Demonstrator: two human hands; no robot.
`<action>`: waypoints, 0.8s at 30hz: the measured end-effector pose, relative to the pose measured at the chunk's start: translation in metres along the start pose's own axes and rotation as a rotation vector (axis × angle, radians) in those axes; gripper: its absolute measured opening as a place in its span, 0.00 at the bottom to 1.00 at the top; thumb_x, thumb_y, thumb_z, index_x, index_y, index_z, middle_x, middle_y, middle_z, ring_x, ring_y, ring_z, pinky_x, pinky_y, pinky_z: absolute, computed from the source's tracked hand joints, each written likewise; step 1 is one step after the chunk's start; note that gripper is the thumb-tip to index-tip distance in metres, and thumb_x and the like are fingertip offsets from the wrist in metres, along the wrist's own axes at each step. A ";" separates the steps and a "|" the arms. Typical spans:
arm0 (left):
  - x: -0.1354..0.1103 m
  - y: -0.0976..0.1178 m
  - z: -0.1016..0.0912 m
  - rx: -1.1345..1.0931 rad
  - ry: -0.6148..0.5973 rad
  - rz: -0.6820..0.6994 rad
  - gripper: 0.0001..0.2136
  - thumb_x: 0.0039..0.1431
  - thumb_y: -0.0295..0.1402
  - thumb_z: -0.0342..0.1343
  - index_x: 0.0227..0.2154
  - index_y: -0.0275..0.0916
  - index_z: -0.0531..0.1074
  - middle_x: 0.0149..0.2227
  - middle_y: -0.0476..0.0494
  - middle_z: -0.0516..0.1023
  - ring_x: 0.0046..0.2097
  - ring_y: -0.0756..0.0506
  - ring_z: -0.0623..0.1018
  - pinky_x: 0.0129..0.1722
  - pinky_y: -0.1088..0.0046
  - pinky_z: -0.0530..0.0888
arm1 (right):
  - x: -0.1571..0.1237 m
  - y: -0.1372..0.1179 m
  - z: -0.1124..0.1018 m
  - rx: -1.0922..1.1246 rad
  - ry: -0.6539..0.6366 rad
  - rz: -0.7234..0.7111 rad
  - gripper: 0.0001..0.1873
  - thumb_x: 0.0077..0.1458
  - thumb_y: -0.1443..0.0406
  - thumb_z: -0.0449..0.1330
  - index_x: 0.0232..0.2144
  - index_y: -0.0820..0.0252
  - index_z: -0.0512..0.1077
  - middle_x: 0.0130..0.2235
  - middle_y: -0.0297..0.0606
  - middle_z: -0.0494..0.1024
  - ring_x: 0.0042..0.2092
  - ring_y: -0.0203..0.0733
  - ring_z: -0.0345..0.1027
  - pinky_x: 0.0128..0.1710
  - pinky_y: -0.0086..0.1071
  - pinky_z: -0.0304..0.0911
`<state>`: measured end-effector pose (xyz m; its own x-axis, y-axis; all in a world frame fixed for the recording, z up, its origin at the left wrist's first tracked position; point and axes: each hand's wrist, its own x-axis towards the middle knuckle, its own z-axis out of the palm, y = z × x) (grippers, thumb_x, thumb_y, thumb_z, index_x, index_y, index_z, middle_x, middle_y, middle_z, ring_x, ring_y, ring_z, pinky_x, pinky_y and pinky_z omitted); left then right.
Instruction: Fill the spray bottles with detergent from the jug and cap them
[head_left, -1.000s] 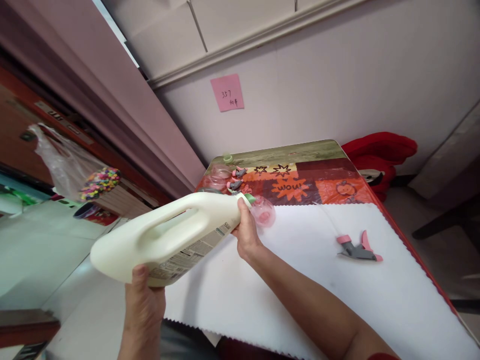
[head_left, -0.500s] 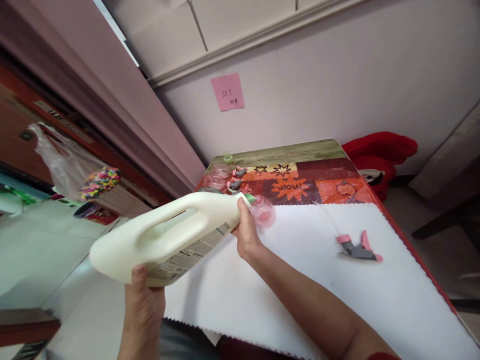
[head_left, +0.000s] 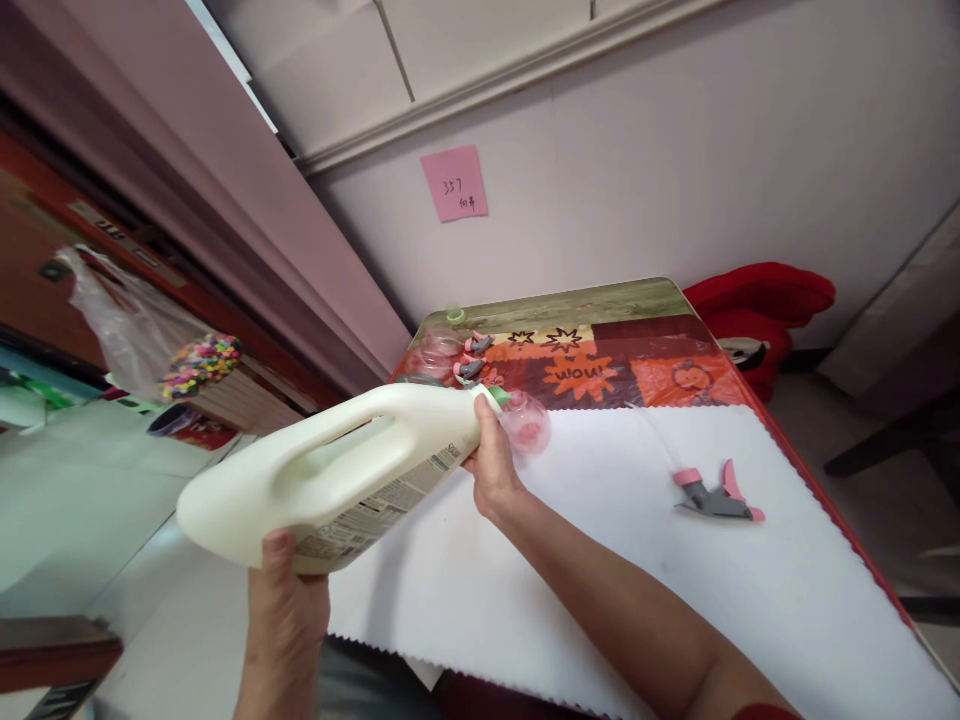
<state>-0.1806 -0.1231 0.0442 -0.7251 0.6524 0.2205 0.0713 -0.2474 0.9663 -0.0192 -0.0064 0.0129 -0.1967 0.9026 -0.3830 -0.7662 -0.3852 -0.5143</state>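
A large cream jug with a built-in handle, a detergent bottle [head_left: 360, 430], is tilted in the air, its green-tipped neck lower right of its body's far end and over a clear pink spray bottle [head_left: 529, 425]. My left hand [head_left: 289, 580] supports the jug's base from below, thumb on the side. Around the neck close the fingers of my right hand [head_left: 491, 460]; the bottle's mouth is partly hidden behind it. Whether liquid flows cannot be made out. On the white mat to the right lies a grey and pink spray trigger head [head_left: 716, 495] with a thin tube.
Other pink spray bottles [head_left: 439, 350] and trigger heads [head_left: 472, 366] lie at the table's back left, near a green cap [head_left: 455, 315]. A white mat [head_left: 637, 600] covers the front of the table. A red plush thing [head_left: 765, 310] stands behind the right edge.
Almost nothing differs. Both hands keep the detergent bottle in the same tilted pose, with only a very slight shift of its base to the left.
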 end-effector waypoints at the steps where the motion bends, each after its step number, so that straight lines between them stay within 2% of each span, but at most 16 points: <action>1: 0.000 0.000 0.000 0.001 0.006 -0.004 0.33 0.44 0.53 0.71 0.54 0.52 0.77 0.57 0.51 0.79 0.67 0.37 0.69 0.66 0.60 0.67 | 0.000 0.000 0.000 -0.001 -0.001 0.000 0.29 0.57 0.44 0.60 0.52 0.55 0.75 0.45 0.38 0.84 0.43 0.43 0.76 0.37 0.31 0.72; 5: -0.001 0.002 0.002 -0.001 0.024 -0.014 0.36 0.41 0.54 0.72 0.55 0.53 0.76 0.60 0.52 0.77 0.67 0.37 0.68 0.66 0.60 0.66 | 0.000 0.001 0.000 0.002 -0.014 0.003 0.29 0.57 0.44 0.60 0.53 0.55 0.75 0.46 0.38 0.83 0.44 0.43 0.76 0.38 0.31 0.72; 12: -0.001 0.004 0.004 0.011 0.040 -0.023 0.36 0.38 0.54 0.72 0.53 0.51 0.77 0.57 0.49 0.80 0.65 0.36 0.71 0.64 0.60 0.69 | 0.000 0.001 0.000 0.003 -0.018 0.006 0.29 0.57 0.44 0.60 0.52 0.54 0.75 0.47 0.38 0.84 0.45 0.43 0.76 0.38 0.31 0.72; 21: -0.001 0.004 0.003 0.009 0.001 -0.006 0.37 0.40 0.55 0.72 0.56 0.51 0.75 0.61 0.49 0.77 0.67 0.35 0.68 0.66 0.56 0.67 | -0.001 0.000 0.000 0.000 -0.014 0.009 0.28 0.58 0.44 0.59 0.52 0.55 0.75 0.45 0.38 0.83 0.43 0.42 0.76 0.37 0.31 0.72; 24: -0.002 0.005 0.004 0.005 -0.001 -0.009 0.36 0.40 0.54 0.72 0.55 0.52 0.76 0.60 0.50 0.77 0.68 0.35 0.67 0.66 0.58 0.66 | -0.001 0.001 0.000 0.002 -0.012 0.009 0.28 0.57 0.44 0.60 0.51 0.55 0.76 0.45 0.38 0.83 0.43 0.42 0.76 0.37 0.31 0.72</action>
<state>-0.1764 -0.1225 0.0490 -0.7247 0.6555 0.2122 0.0683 -0.2381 0.9688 -0.0199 -0.0072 0.0131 -0.2108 0.9013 -0.3785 -0.7655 -0.3930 -0.5095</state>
